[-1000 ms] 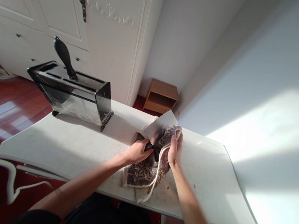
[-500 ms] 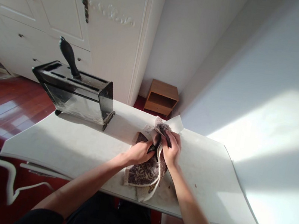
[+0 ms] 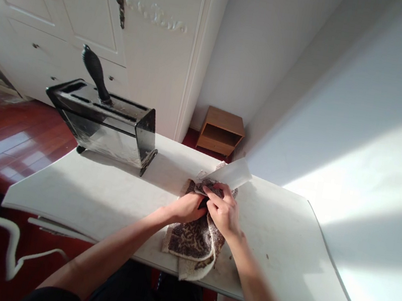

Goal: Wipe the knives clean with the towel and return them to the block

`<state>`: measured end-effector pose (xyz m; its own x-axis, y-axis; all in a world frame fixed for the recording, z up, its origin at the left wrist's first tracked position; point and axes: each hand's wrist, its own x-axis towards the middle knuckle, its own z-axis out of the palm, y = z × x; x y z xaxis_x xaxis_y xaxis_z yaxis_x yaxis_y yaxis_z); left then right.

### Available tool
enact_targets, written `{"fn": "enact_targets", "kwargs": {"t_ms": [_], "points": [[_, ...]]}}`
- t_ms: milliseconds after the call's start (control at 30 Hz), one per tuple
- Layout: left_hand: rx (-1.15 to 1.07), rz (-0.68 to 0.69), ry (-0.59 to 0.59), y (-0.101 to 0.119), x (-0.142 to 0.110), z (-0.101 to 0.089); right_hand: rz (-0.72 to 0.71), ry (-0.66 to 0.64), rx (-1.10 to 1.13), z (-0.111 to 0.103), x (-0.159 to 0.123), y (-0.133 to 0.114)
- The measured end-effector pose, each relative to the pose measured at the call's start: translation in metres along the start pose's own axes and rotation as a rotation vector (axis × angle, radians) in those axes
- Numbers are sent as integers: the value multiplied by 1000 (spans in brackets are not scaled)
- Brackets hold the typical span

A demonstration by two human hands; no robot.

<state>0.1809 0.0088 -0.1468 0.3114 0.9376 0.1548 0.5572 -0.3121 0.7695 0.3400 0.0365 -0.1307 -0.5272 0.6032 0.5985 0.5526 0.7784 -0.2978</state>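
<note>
At the bottom of the frame, the front fold of your patterned brown-and-cream towel (image 3: 192, 243) spills to the near edge of the white counter (image 3: 121, 194). Just above that, your left grip (image 3: 190, 207) is closed around the dark handle of the broad knife (image 3: 234, 172), with the towel under and beside the hand. Your right grip (image 3: 224, 213) is partly curled, fingers and thumb holding a bunched fold of towel against the knife close to the handle. The two hands are right beside each other, and they hide much of the handle and the lower blade.

The bare part of the blade sticks out beyond your fingers, slanting toward the upper right, with the towel's far end bunched beneath it. A few small brown crumbs (image 3: 267, 256) lie on the counter to the right of your right wrist.

Left of centre, well apart from your hands, a clear knife block with a black frame (image 3: 113, 129) stands on the counter; one black-handled knife (image 3: 96, 73) rises out of it. Nothing stands between that block and your left grip. Past the far edge are a small wooden cabinet (image 3: 224, 121) at centre and white cupboards (image 3: 157, 62) at upper left.
</note>
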Motion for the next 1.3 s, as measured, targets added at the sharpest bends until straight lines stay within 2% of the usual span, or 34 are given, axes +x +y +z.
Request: {"fn": "enact_targets", "kwargs": {"t_ms": [133,333,500,633,733,867,933,1000,1200,1300], "points": [[-74,-78,-27,6,-2,-7,78,24,21,-1,-3,3],[-264,-328,-68,12,-6,-12,123,-9,-10,-9,-6,13],[-385,-284,-77,13,-8,-13,116,-46,22,-16,-7,18],[-309,-247,-66,12,-7,-14,76,-57,105,-19,-8,20],[-194,-185,3,10,-7,-14,70,36,139,-18,-10,18],[-117,-75,61,8,-7,-15,128,303,103,-12,-12,15],[-110,-50,56,8,-7,-16,138,377,34,-9,-13,14],[-115,-44,50,8,-8,-15,133,349,-41,-7,-15,12],[-117,-49,73,6,-7,-10,15,91,-198,-3,-14,-1],[-136,-27,107,6,-6,-9,-38,41,-218,-4,-11,-4]]}}
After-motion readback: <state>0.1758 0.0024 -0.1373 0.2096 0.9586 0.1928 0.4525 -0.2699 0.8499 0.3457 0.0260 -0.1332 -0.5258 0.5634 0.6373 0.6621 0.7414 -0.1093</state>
